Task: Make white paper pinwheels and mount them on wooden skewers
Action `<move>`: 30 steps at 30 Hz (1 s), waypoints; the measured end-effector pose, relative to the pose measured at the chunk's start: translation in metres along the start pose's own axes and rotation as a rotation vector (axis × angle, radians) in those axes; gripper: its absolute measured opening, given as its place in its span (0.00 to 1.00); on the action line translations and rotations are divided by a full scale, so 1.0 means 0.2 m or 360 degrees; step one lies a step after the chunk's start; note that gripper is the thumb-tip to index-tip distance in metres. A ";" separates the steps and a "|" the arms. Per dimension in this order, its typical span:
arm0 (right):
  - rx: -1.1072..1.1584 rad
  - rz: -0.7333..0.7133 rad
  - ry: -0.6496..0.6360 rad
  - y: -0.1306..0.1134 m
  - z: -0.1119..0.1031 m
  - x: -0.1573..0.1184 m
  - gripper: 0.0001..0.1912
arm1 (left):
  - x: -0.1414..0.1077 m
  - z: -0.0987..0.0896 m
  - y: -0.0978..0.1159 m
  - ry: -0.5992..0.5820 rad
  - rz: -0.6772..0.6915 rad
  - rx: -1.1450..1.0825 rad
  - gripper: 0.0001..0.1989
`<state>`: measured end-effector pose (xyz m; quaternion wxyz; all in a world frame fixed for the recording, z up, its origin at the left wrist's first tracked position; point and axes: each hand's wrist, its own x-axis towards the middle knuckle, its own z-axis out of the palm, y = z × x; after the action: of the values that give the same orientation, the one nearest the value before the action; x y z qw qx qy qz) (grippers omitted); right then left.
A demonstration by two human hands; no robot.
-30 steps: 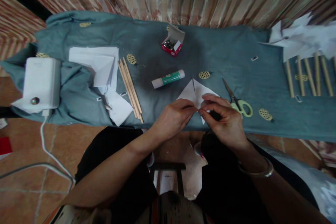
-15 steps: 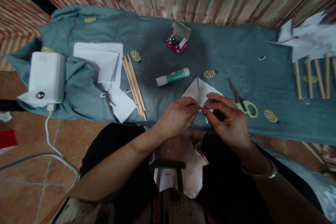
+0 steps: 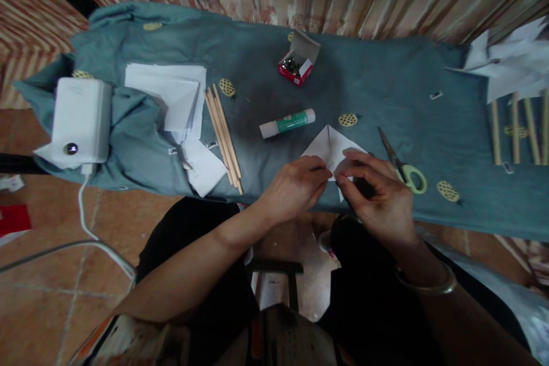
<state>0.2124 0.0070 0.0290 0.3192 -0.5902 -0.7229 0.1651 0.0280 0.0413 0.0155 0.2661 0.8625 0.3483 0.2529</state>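
A white paper square (image 3: 328, 146) with a slit running in from its top corner lies near the cloth's front edge. My left hand (image 3: 298, 189) pinches it close to its middle. From the other side my right hand (image 3: 380, 194) has thumb and forefinger closed on the paper beside the left fingertips, its other fingers curved above. The fingers hide the paper's centre. Just behind is a green and white glue stick (image 3: 287, 123). Scissors (image 3: 401, 166) with pale green handles lie right of my right hand.
Farther back stands an open red box (image 3: 295, 66) of small metal pieces. Wooden sticks (image 3: 223, 140), white paper sheets (image 3: 182, 103) and a white device (image 3: 81, 120) with a cable lie left. Paper pinwheels (image 3: 514, 63) on sticks are at the far right.
The whole view has shifted slightly, so the items on the cloth appear a little farther right. Both hands keep nearly the same hold on the paper.
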 end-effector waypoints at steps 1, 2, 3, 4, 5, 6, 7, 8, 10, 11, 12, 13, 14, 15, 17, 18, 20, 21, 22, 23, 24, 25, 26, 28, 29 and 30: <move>-0.0025 -0.0022 0.0013 0.00 0.00 0.00 0.04 | 0.00 0.00 0.00 -0.0004 -0.0001 0.0001 0.12; -0.0056 -0.0048 0.0024 0.00 0.00 0.00 0.05 | 0.00 0.00 0.00 -0.0005 -0.0004 0.0004 0.12; -0.0090 -0.0076 0.0032 0.00 0.00 0.00 0.06 | 0.00 0.00 0.00 -0.0006 -0.0007 0.0010 0.12; -0.0123 -0.0107 0.0042 0.00 0.00 0.00 0.08 | 0.00 0.00 0.00 -0.0009 -0.0010 0.0015 0.12; -0.0153 -0.0131 0.0039 0.01 0.00 0.00 0.10 | 0.00 0.00 0.00 -0.0007 -0.0011 0.0020 0.12; -0.0179 -0.0148 0.0025 0.01 0.01 0.00 0.11 | 0.00 0.01 0.00 -0.0002 -0.0010 0.0023 0.12; -0.0193 -0.0164 0.0021 0.01 0.01 0.00 0.13 | 0.00 0.01 0.00 0.0006 -0.0006 0.0026 0.12; -0.0194 -0.0171 0.0013 0.01 0.01 0.00 0.14 | 0.00 0.01 0.00 0.0012 -0.0002 0.0027 0.12; -0.0164 -0.0158 -0.0010 0.01 0.01 0.00 0.15 | 0.00 0.00 0.00 0.0019 -0.0001 0.0021 0.12; -0.0142 -0.0144 -0.0020 0.02 0.02 0.00 0.16 | 0.00 0.00 0.00 0.0016 -0.0003 0.0015 0.12; -0.0122 -0.0132 -0.0026 0.02 0.02 0.00 0.16 | 0.00 0.00 0.00 0.0011 -0.0006 0.0008 0.11; -0.0109 -0.0126 -0.0038 0.02 0.02 0.00 0.16 | 0.00 0.01 0.00 0.0008 -0.0009 0.0004 0.11; -0.0105 -0.0128 -0.0051 0.02 0.02 0.00 0.16 | 0.00 0.01 0.00 0.0005 -0.0010 0.0003 0.11; -0.0109 -0.0145 -0.0053 0.02 0.02 0.00 0.16 | 0.00 0.01 0.00 0.0003 -0.0010 0.0006 0.11; -0.0131 -0.0190 -0.0065 0.03 0.03 0.01 0.16 | 0.00 0.01 0.00 -0.0001 -0.0012 0.0014 0.11; -0.0143 -0.0208 -0.0072 0.03 0.03 0.00 0.17 | 0.00 0.01 0.00 -0.0005 -0.0013 0.0019 0.11; -0.0159 -0.0232 -0.0077 0.04 0.04 0.00 0.18 | 0.00 0.01 0.00 -0.0009 -0.0005 0.0029 0.11; -0.0159 -0.0246 -0.0075 0.04 0.04 0.00 0.18 | 0.00 0.00 0.00 -0.0011 -0.0003 0.0033 0.11; -0.0155 -0.0264 -0.0071 0.05 0.05 -0.01 0.19 | 0.00 0.00 0.00 -0.0013 -0.0004 0.0034 0.12; -0.0151 -0.0293 -0.0061 0.05 0.05 -0.01 0.20 | 0.00 0.00 0.01 -0.0018 -0.0010 0.0035 0.12; -0.0152 -0.0326 -0.0054 0.05 0.06 -0.02 0.21 | 0.00 -0.01 0.01 -0.0023 -0.0024 0.0037 0.12; -0.0158 -0.0364 -0.0045 0.06 0.07 -0.02 0.23 | 0.00 -0.01 0.02 -0.0031 -0.0040 0.0040 0.11; -0.0169 -0.0397 -0.0038 0.06 0.08 -0.03 0.24 | -0.01 -0.01 0.02 -0.0043 -0.0056 0.0046 0.11; -0.0205 -0.0429 -0.0036 0.06 0.09 -0.04 0.25 | -0.01 -0.02 0.03 -0.0072 -0.0074 0.0056 0.10; -0.0225 -0.0429 -0.0038 0.06 0.09 -0.04 0.25 | -0.01 -0.02 0.03 -0.0087 -0.0078 0.0058 0.09; -0.0241 -0.0420 -0.0045 0.06 0.09 -0.04 0.25 | -0.01 -0.02 0.03 -0.0100 -0.0080 0.0057 0.09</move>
<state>0.2111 0.0050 0.0064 0.2827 -0.5101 -0.8089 0.0750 0.0278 0.0377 0.0209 0.2678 0.8656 0.3657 0.2128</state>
